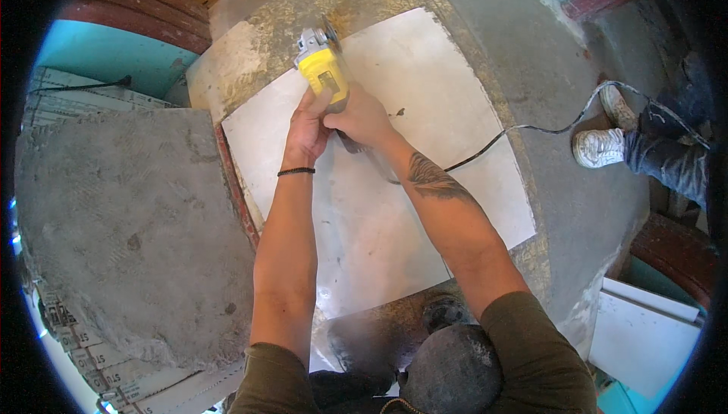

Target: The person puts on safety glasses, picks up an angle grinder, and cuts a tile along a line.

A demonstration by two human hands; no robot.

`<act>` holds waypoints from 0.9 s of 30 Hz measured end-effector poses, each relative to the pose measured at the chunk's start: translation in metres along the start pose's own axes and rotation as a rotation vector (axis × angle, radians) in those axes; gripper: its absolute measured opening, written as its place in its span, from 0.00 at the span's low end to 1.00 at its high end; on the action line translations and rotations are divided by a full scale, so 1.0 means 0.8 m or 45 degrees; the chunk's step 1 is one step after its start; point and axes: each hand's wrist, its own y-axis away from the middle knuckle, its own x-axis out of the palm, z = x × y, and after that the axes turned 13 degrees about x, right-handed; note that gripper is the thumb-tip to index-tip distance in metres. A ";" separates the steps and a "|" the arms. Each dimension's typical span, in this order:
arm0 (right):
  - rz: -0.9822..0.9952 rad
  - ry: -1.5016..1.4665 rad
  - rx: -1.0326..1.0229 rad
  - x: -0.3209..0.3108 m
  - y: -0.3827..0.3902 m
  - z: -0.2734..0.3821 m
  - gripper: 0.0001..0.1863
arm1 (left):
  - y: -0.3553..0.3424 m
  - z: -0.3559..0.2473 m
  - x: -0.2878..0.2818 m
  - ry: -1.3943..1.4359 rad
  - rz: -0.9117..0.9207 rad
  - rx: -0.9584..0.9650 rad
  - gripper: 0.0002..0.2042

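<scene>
A yellow angle grinder (324, 74) with a grey head is held in both my hands over the far part of a large pale sheet (425, 73). My left hand (307, 130) grips the grinder's body from the left side. Wrapped around its rear end, my right hand (362, 117) closes from the right. The grinder's disc (331, 32) points away from me, near the sheet's far edge; whether it touches the sheet I cannot tell. From the grinder a black cord (497, 138) runs right across the sheet.
A thick grey slab (129, 232) lies on stacked printed boxes (114, 368) at the left. At the right are another person's white shoe (599, 147) and jeans, with the cord passing by them. A white panel (641, 338) leans at the lower right.
</scene>
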 end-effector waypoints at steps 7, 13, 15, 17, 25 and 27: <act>-0.052 -0.058 -0.060 0.000 -0.008 -0.003 0.41 | -0.007 0.001 0.000 -0.004 0.018 -0.015 0.25; -0.038 -0.095 -0.071 0.003 -0.005 0.003 0.42 | -0.008 -0.006 -0.002 -0.054 -0.016 -0.063 0.25; -0.044 -0.099 -0.071 0.001 -0.008 0.003 0.41 | -0.011 -0.005 -0.001 -0.074 -0.020 -0.071 0.22; -0.056 -0.085 -0.064 0.000 -0.008 0.004 0.41 | -0.014 -0.006 0.000 -0.055 0.024 -0.043 0.23; -0.039 -0.107 -0.100 0.003 -0.017 -0.002 0.41 | -0.014 -0.012 0.005 -0.127 -0.017 -0.092 0.25; -0.044 -0.100 -0.085 0.004 -0.016 -0.002 0.42 | -0.013 -0.012 0.004 -0.137 -0.011 -0.087 0.26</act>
